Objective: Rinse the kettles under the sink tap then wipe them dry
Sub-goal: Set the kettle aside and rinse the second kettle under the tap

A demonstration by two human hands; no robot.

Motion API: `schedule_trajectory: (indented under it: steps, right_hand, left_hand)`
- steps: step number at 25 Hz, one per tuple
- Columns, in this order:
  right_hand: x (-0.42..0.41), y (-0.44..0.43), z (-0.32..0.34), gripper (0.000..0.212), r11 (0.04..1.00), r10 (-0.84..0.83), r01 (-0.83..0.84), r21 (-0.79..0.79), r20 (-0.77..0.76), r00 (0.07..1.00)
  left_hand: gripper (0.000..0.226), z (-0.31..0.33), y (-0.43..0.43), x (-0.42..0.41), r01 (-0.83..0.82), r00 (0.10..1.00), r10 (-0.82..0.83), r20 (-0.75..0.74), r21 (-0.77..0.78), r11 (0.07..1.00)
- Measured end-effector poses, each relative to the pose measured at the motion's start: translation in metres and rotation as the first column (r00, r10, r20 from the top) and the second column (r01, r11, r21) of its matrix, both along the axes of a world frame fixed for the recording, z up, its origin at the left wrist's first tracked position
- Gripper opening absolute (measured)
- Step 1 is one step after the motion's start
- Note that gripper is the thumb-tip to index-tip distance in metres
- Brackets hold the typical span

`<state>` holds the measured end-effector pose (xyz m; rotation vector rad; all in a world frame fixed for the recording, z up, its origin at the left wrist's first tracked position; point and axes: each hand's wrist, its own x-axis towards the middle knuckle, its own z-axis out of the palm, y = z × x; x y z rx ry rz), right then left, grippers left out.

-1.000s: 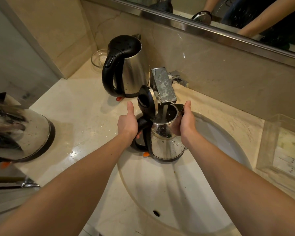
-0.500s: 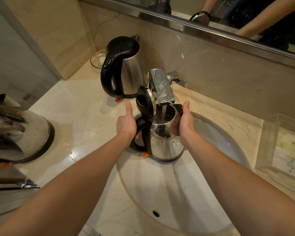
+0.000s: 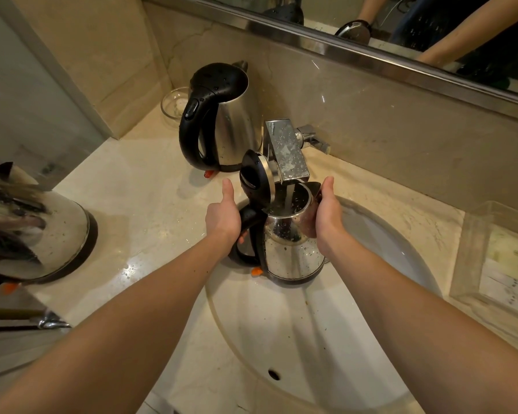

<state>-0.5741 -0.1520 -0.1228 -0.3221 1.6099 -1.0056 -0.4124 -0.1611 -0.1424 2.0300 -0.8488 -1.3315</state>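
I hold a steel kettle [image 3: 290, 249] upright over the white sink basin [image 3: 296, 339], its black lid [image 3: 253, 176] flipped open. My left hand [image 3: 223, 215] grips its black handle, thumb up. My right hand [image 3: 326, 215] clasps the steel body near the spout. Water runs from the chrome tap [image 3: 287, 150] straight into the open top. A second kettle [image 3: 222, 118] with a shut black lid stands on the counter behind, wet with drops. A third kettle [image 3: 33, 231] lies tilted at the left edge.
A small glass bowl [image 3: 174, 106] sits in the back corner. A clear plastic tray [image 3: 497, 258] stands on the counter at right. The marble wall and mirror rise close behind the tap. A chrome rail [image 3: 27, 322] juts out at lower left.
The kettle stays under the running tap in both hands; the view has shifted only slightly.
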Motion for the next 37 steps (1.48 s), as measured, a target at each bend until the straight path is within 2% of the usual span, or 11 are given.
schedule_trajectory:
  steps: [7,23,28,37]
  right_hand:
    - [0.0001,-0.0016,-0.0018,0.071,1.0,0.0,0.0,-0.017,0.016,1.0]
    - [-0.0004,-0.002,-0.0042,0.068,0.999,-0.034,0.034,-0.021,0.019,0.999]
    - [-0.001,-0.0021,-0.0044,0.074,1.0,-0.003,0.003,-0.018,0.016,1.0]
    - [-0.0027,-0.0006,-0.0052,0.062,0.999,-0.048,0.049,-0.021,0.056,0.997]
  left_hand:
    - [0.072,0.0001,-0.0002,0.0012,-0.016,1.0,0.016,-0.017,0.004,1.0]
    - [0.071,-0.0025,-0.0021,0.0014,-0.045,0.999,0.045,-0.014,-0.003,0.999]
    - [0.074,-0.0021,-0.0021,0.0004,-0.056,0.998,0.056,0.003,0.004,0.998]
    - [0.072,0.002,-0.0007,-0.0036,-0.08,0.997,0.08,-0.012,-0.008,0.997]
